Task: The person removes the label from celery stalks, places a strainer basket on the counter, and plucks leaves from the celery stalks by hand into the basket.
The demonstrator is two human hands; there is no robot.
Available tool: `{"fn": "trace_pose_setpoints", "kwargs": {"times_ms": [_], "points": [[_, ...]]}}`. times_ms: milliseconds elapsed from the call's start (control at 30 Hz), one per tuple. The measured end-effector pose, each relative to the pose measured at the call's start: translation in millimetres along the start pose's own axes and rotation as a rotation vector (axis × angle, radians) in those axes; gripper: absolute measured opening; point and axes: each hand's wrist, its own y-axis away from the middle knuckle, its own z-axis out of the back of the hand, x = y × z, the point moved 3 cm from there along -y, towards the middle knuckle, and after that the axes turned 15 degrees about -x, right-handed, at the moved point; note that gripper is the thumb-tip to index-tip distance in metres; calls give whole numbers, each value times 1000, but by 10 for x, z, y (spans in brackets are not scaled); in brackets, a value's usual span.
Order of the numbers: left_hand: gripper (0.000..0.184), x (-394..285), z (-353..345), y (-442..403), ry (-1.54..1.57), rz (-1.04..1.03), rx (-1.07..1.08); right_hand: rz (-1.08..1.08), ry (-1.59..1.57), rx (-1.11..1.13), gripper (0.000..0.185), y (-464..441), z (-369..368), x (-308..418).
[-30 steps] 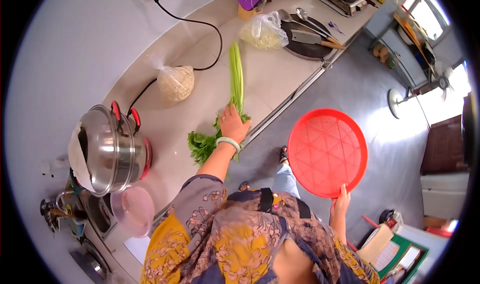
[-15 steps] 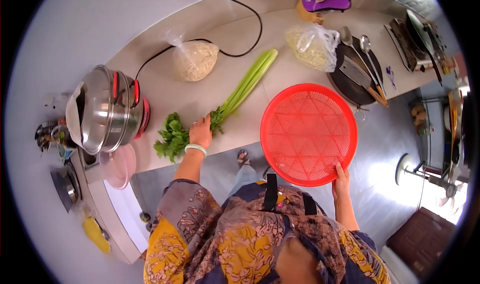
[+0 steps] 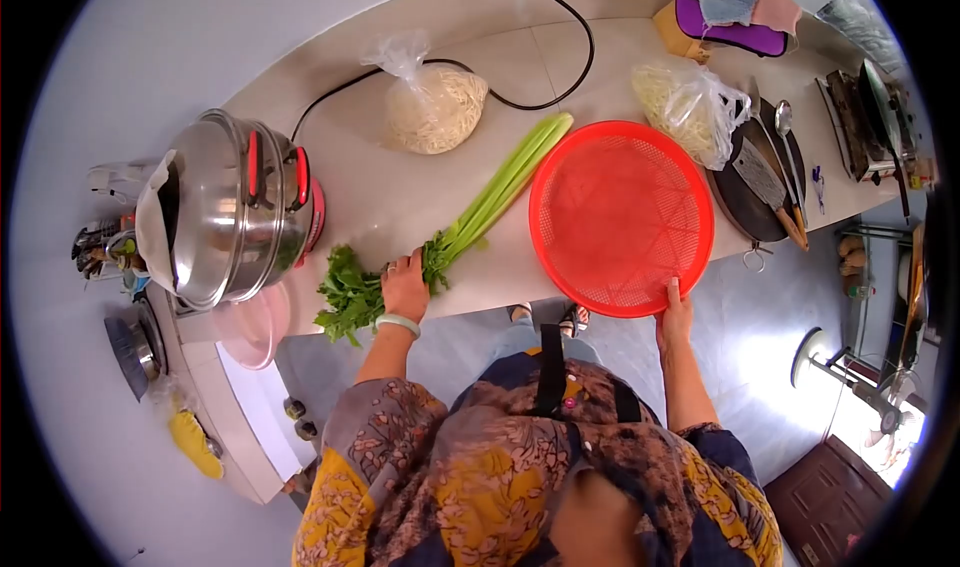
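Grasping a long bunch of leafy green celery (image 3: 508,182) among its leaves with curled left hand (image 3: 404,285), left of centre, on the pale tiled surface (image 3: 355,202). Pinching the rim of a round red plastic mesh basket (image 3: 620,217), right of centre, between thumb and fingers of the right hand (image 3: 676,314).

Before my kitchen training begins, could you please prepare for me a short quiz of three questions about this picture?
1. Which hand holds the round red plastic sieve?
2. True or false: in the picture, the shiny steel pot with red handles stands left of the long green leafy celery.
3. Fill in: the left hand wears a pale ____ at its wrist.

Key: 1. The right hand. 2. True. 3. Bangle.
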Motion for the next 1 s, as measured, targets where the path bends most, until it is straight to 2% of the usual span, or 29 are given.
{"fn": "trace_pose_setpoints", "kwargs": {"times_ms": [100, 200, 300, 400, 567, 600, 700, 767, 800, 900, 1000], "points": [[71, -144, 290, -103, -56, -6, 63, -3, -90, 6, 32, 180, -150, 54], [75, -471, 650, -286, 81, -62, -80, -17, -10, -38, 31, 317, -173, 52], [74, -830, 523, -626, 319, -257, -221, -45, 135, -83, 30, 296, -127, -33], [70, -1239, 180, -1086, 533, -212, -15, -39, 133, -102, 29, 220, -63, -74], [51, -1633, 98, -1417, 275, -182, -132, -16, 49, -187, 26, 190, 8, -30], [46, -1660, 43, -1437, 250, -171, -156, -35, 53, -169, 24, 194, 15, -54], [47, -1606, -66, -1488, 320, -136, -196, -90, 70, -100, 21, 196, -87, -113], [44, -1547, -3, -1535, 418, -33, -175, -135, 108, -47, 19, 225, -136, -141], [43, -1514, 82, -1520, 463, 30, -162, -136, 118, -3, 25, 205, -129, -167], [39, -1446, 406, -1561, 496, 23, -258, -243, 376, 132, 30, 271, -137, -27], [41, -1383, 761, -1471, 652, 39, -187, -340, 628, 366, 36, 371, -24, 52]]}}
